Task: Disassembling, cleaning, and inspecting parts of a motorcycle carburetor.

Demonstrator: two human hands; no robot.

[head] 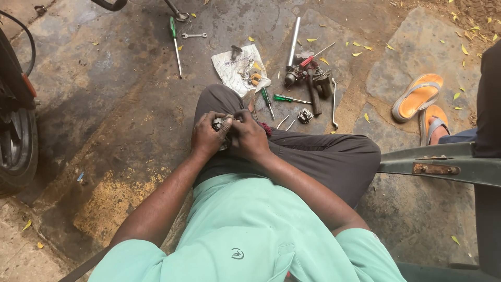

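Observation:
My left hand [207, 137] and my right hand [248, 137] are both closed around a small metal engine part [219, 124], held over my raised knee. Only a bit of its grey metal shows between the fingers. I sit on the stone ground in dark trousers and a mint green shirt. Just beyond my knee lie a green-handled screwdriver [288, 98] and a small metal fitting [305, 115].
Ahead lies a sheet of paper [237, 70] with small parts, a metal tube [294, 35], a cluster of tools and a carburettor-like part [305, 75], a long green-handled screwdriver [175, 44] and a spanner [194, 35]. A motorcycle wheel [18, 146] stands left. Orange sandals [420, 96] and a green chair [443, 164] are right.

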